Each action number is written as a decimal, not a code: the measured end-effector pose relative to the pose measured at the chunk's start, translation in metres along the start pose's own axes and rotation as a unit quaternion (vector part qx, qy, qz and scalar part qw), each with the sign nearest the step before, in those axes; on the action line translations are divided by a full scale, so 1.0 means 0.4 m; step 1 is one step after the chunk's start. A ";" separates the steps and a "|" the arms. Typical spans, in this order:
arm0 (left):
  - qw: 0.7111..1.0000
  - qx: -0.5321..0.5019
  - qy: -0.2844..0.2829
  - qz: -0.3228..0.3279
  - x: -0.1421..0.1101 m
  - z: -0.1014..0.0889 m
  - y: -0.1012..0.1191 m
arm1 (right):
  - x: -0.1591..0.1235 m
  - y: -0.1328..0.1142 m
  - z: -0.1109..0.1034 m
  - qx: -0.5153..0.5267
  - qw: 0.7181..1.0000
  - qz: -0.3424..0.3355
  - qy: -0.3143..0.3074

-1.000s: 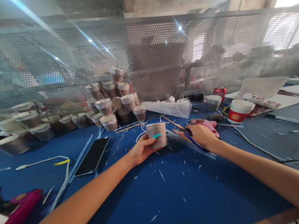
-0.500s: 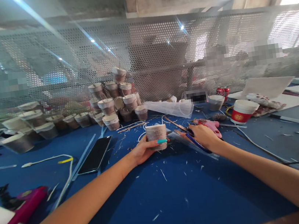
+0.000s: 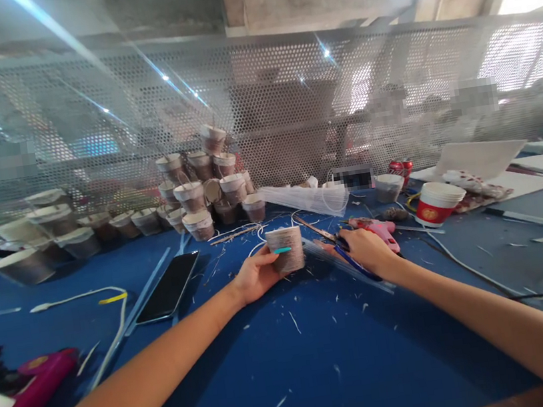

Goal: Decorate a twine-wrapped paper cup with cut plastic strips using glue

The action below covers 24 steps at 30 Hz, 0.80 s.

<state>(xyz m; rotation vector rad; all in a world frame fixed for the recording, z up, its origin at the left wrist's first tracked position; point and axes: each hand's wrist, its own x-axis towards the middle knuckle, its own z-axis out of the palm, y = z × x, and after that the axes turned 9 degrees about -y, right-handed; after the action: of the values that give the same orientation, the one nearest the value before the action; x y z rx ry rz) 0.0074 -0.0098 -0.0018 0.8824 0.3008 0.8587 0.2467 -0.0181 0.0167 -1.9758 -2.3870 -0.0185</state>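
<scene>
Fingers of my left hand (image 3: pixel 256 274) wrap around a small cord-wound cup (image 3: pixel 289 255), greyish with a pale rim, held near the middle of the table. My right hand (image 3: pixel 366 249) grips a pair of scissors (image 3: pixel 353 261) with blue handles; their blades point up and left, to the right of the cup and apart from it. Just behind my right hand lies a pink glue gun (image 3: pixel 380 228), partly hidden by it. Clear glue sticks (image 3: pixel 329 256) rest on the table between the cup and the scissors.
Several similar cups (image 3: pixel 190 197) are stacked at the back left. A black phone (image 3: pixel 169 288) and a magenta power strip (image 3: pixel 36 398) lie on the left. White-and-red paper cups (image 3: pixel 433 206), a red can (image 3: pixel 402 170) and cables stand or lie at right. Scraps litter the blue table (image 3: pixel 294 362).
The cup turns and tilts slightly in my left hand, with the thumb shifting on it. My right hand keeps the scissors in about the same place. The camera view sways a little.
</scene>
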 end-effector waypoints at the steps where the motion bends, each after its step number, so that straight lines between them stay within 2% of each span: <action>1: 1.000 0.005 0.000 -0.001 0.000 0.002 0.000 | 0.000 0.000 0.000 -0.001 1.000 0.000 0.000; 8: 0.996 0.087 0.001 0.024 -0.007 0.028 0.000 | -0.004 -0.005 -0.005 0.000 1.000 0.001 0.003; 13: 0.993 0.121 -0.013 0.001 -0.014 0.035 0.006 | -0.004 -0.005 -0.003 -0.005 1.000 0.002 0.004; 21: 0.996 0.047 -0.063 -0.037 -0.019 0.020 0.010 | -0.005 -0.005 -0.003 -0.004 1.000 -0.006 -0.003; 24: 0.994 0.020 -0.099 -0.044 -0.017 0.015 0.013 | -0.004 -0.007 -0.005 -0.003 1.000 -0.001 -0.011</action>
<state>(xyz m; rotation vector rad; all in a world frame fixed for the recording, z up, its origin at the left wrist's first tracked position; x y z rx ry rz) 0.0036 -0.0165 0.0052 0.9766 0.1841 0.6792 0.2442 -0.0203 0.0186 -1.9856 -2.4058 -0.0043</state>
